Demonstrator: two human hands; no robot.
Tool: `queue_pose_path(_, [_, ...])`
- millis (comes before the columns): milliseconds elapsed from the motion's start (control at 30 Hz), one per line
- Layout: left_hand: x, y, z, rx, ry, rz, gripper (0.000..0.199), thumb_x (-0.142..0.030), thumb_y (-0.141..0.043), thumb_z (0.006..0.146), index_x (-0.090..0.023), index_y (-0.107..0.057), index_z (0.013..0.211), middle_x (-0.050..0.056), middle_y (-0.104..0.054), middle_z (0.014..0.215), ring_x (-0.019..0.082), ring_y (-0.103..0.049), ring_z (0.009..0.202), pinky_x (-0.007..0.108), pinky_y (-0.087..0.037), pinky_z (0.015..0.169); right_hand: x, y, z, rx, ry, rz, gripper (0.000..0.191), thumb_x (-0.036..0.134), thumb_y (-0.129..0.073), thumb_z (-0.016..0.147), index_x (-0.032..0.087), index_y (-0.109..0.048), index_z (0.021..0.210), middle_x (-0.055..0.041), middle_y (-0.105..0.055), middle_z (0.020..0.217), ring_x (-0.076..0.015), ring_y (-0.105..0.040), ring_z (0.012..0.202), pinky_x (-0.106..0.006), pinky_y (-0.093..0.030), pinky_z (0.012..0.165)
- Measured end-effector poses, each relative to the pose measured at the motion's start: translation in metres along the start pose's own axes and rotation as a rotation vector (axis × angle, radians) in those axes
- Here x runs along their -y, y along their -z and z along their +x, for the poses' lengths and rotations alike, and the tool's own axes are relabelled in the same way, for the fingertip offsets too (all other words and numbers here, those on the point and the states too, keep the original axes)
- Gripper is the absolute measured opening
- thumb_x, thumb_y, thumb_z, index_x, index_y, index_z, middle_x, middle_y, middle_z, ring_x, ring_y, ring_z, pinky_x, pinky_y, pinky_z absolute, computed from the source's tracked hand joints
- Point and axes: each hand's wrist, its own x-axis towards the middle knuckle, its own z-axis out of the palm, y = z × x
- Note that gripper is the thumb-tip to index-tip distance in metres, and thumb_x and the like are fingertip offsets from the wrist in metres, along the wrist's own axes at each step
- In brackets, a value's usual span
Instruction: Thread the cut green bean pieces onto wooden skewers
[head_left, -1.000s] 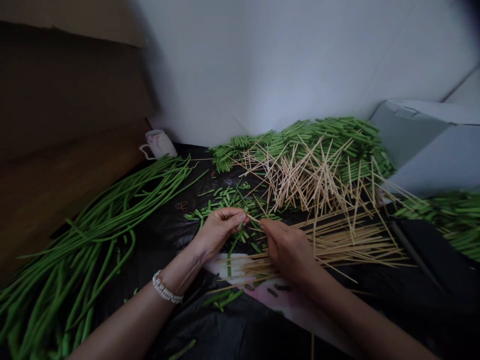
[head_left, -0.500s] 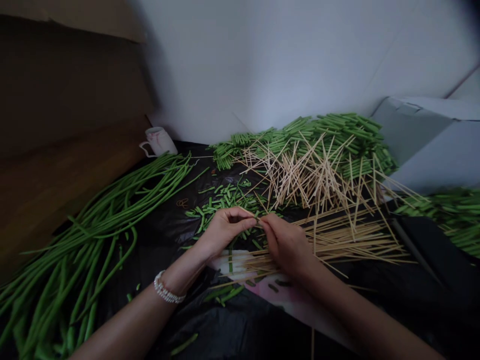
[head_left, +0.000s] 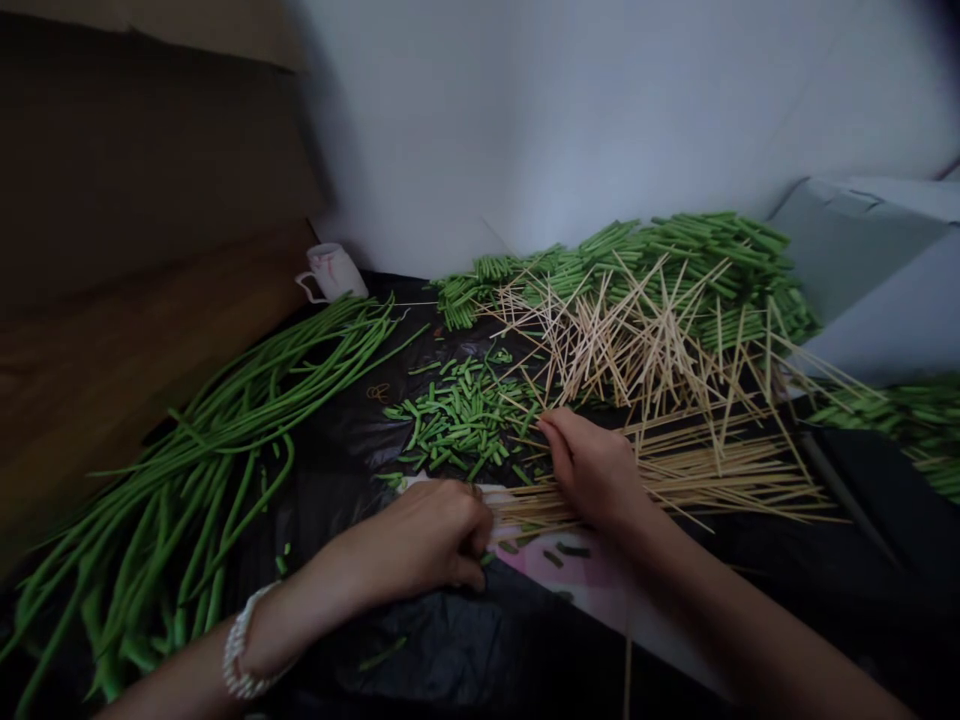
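Observation:
My right hand (head_left: 596, 465) is closed in a pinch on a thin bamboo skewer, just right of a heap of short cut green bean pieces (head_left: 469, 410). Most of that skewer is hidden by the fingers. Lower and to the left, my left hand (head_left: 439, 530) reaches down with curled fingers to the pink and white sheet (head_left: 577, 570). A bit of green shows by its fingertips; what they hold is hidden. Loose bamboo skewers (head_left: 720, 480) lie in a bundle beneath and beyond my right hand.
Long whole green beans (head_left: 225, 430) spread along the left. More skewers (head_left: 615, 340) lie crisscross against stacked cut beans (head_left: 675, 260) at the back. A white mug (head_left: 334, 272) stands back left, a pale box (head_left: 870, 260) back right, and a dark flat object (head_left: 862, 490) at the right.
My hands were together at one skewer; the left has come away, down toward the bean pieces on the sheet. My right hand stays raised and pinching. The view has shifted slightly.

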Motion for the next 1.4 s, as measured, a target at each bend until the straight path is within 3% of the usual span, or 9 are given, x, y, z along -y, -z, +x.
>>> queue_pose_path(167, [-0.002,-0.009,-0.009,-0.093,-0.005,0.139,0.002,-0.018,-0.065,0.078,-0.019,-0.066,0.076,0.006,-0.065,0.085,0.020,-0.058,0.080,0.029,-0.038,0.070,0.000,0.002,0.000,-0.004,0.004,0.005,0.022,0.023,-0.041,0.096,0.019,-0.063,0.091,-0.0026,-0.070,0.083,-0.0126,-0.064,0.073,-0.022,-0.039,0.063])
queue_pose_path(267, [0.001,0.014,-0.011,-0.100,-0.047,0.002,0.008,-0.018,-0.062,0.080,-0.020,-0.069,0.077,0.004,-0.066,0.083,0.018,-0.060,0.077,0.027,-0.039,0.068,0.000,0.004,0.001,-0.011,0.000,0.008,0.022,0.023,-0.043,0.096,0.019,-0.063,0.090,-0.0024,-0.070,0.082,-0.0132,-0.065,0.074,-0.022,-0.039,0.063])
queue_pose_path(400, [0.013,0.054,0.006,-0.324,0.009,-0.347,0.012,-0.030,-0.066,0.079,-0.020,-0.072,0.077,0.001,-0.067,0.067,0.014,-0.057,0.060,0.023,-0.039,0.056,0.000,0.006,0.002,-0.043,0.010,0.011,0.022,0.023,-0.043,0.096,0.017,-0.064,0.092,-0.0032,-0.071,0.083,-0.0136,-0.066,0.073,-0.022,-0.042,0.065])
queue_pose_path(467, [0.021,0.063,0.024,-0.398,0.015,-0.535,0.013,-0.032,-0.072,0.074,-0.018,-0.072,0.075,0.002,-0.068,0.067,0.013,-0.056,0.059,0.023,-0.040,0.056,0.000,0.006,0.001,-0.078,0.024,0.015,0.021,0.022,-0.044,0.096,0.017,-0.065,0.095,-0.0042,-0.072,0.087,-0.0137,-0.066,0.076,-0.022,-0.043,0.067])
queue_pose_path(600, [0.034,0.046,0.061,-0.560,0.018,-0.974,0.021,-0.033,-0.080,0.066,-0.016,-0.075,0.078,0.004,-0.072,0.071,0.014,-0.062,0.066,0.024,-0.044,0.064,0.001,0.005,0.001,-0.127,0.057,0.000,0.021,0.020,-0.045,0.095,0.016,-0.066,0.099,-0.0063,-0.072,0.090,-0.0145,-0.068,0.078,-0.023,-0.047,0.070])
queue_pose_path(700, [0.043,0.026,0.073,-0.636,0.055,-1.245,0.026,-0.031,-0.083,0.063,-0.017,-0.076,0.084,0.004,-0.073,0.074,0.012,-0.063,0.069,0.023,-0.046,0.067,0.002,0.006,0.001,-0.135,0.086,-0.027,0.023,0.019,-0.045,0.094,0.015,-0.067,0.099,-0.0070,-0.073,0.089,-0.0148,-0.068,0.078,-0.023,-0.049,0.071])
queue_pose_path(900, [0.050,0.019,0.070,-0.597,0.078,-1.452,0.027,-0.025,-0.085,0.061,-0.014,-0.076,0.084,0.004,-0.073,0.077,0.009,-0.063,0.070,0.018,-0.048,0.065,0.005,0.008,0.002,-0.128,0.113,-0.074,0.027,0.016,-0.043,0.093,0.016,-0.068,0.102,-0.0062,-0.073,0.087,-0.0146,-0.068,0.077,-0.022,-0.050,0.070])
queue_pose_path(1033, [0.047,0.019,0.070,-0.535,0.074,-1.491,0.025,-0.024,-0.085,0.062,-0.014,-0.076,0.083,0.004,-0.073,0.076,0.008,-0.063,0.070,0.017,-0.048,0.064,0.008,0.007,0.000,-0.116,0.122,-0.083,0.029,0.016,-0.042,0.093,0.016,-0.068,0.105,-0.0050,-0.072,0.083,-0.0140,-0.067,0.073,-0.022,-0.049,0.063])
queue_pose_path(1400, [0.045,0.017,0.070,-0.548,0.109,-1.513,0.027,-0.025,-0.088,0.055,-0.015,-0.076,0.078,0.002,-0.073,0.072,0.008,-0.063,0.068,0.018,-0.048,0.066,0.008,0.006,-0.001,-0.102,0.136,-0.092,0.029,0.014,-0.043,0.091,0.015,-0.069,0.105,-0.0050,-0.071,0.081,-0.0140,-0.066,0.068,-0.023,-0.046,0.059])
